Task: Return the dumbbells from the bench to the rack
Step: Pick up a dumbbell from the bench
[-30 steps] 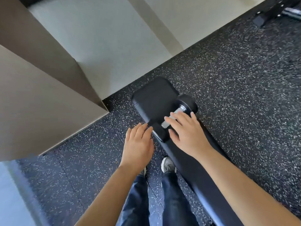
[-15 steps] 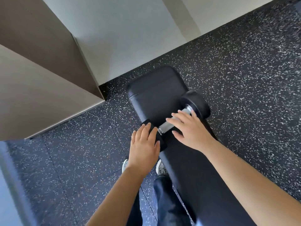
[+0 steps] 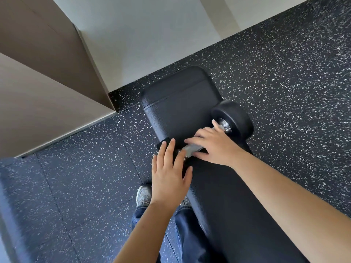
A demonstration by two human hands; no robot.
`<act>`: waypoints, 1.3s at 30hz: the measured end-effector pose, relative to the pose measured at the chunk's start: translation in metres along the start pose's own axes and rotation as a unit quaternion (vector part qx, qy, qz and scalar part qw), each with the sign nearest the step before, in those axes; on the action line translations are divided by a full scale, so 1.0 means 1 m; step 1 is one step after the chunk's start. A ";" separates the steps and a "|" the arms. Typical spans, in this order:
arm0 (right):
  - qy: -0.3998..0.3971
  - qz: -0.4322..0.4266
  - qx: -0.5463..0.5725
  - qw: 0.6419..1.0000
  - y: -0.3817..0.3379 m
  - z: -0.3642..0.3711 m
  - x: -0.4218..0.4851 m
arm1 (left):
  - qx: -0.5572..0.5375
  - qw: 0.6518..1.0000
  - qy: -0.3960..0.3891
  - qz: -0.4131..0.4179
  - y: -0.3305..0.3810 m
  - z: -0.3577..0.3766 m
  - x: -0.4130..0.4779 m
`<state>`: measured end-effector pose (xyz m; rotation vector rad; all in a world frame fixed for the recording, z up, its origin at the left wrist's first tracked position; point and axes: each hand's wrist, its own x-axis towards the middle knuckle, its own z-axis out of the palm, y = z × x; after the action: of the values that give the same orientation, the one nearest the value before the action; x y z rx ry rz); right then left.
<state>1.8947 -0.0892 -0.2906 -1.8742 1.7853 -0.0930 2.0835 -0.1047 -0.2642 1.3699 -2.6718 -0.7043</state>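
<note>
**Taking hold of the dumbbell**

I am laying my right hand [image 3: 214, 147] over the handle of the dumbbell [image 3: 232, 120] lying across the bench [image 3: 180, 95], fingers spread, not yet wrapped. My left hand [image 3: 169, 175] is resting flat on the near head. I should be curling fully under before lifting. The rack is lying out of view

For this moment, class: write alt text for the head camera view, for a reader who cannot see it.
Seen from above, a person's right hand lies over the metal handle of a black dumbbell on a black padded bench, while the left hand rests flat on its near weight. Below are speckled black rubber flooring and the person's shoes.
</note>
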 end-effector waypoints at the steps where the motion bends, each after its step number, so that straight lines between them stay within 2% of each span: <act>1: -0.010 -0.011 -0.010 1.000 0.002 -0.002 0.003 | 0.000 1.000 0.003 -0.004 0.000 0.002 0.000; 7: -0.094 -0.041 -0.068 0.992 0.013 -0.013 0.020 | -0.018 0.999 0.024 -0.030 0.001 0.007 0.002; 16: -0.142 -0.035 -0.077 0.986 0.007 -0.020 0.024 | -0.078 0.991 0.036 -0.098 0.005 0.009 -0.005; 20: -0.148 0.021 -0.021 0.988 0.001 -0.017 0.019 | -0.169 0.973 0.050 -0.149 0.007 0.006 -0.005; 23: -0.139 0.070 0.023 0.987 -0.006 -0.011 0.012 | -0.217 0.962 0.069 -0.150 0.004 0.003 0.000; 27: -0.127 0.126 0.106 0.978 -0.018 -0.002 -0.002 | -0.221 0.964 0.071 -0.133 -0.001 0.000 0.007; 33: -0.128 0.210 0.251 0.936 -0.038 0.017 -0.015 | -0.200 0.972 0.046 -0.117 -0.012 -0.004 0.013; 37: -0.144 0.238 0.346 0.896 -0.039 0.021 -0.015 | -0.235 0.960 0.051 -0.142 -0.016 -0.006 0.009; 39: -0.150 0.244 0.358 0.889 -0.040 0.020 -0.016 | -0.245 0.956 0.060 -0.149 -0.016 -0.008 0.008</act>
<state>1.9375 -0.0688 -0.2859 -0.8463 1.6365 -0.2254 2.0926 -0.1216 -0.2650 1.6062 -2.0191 -1.1693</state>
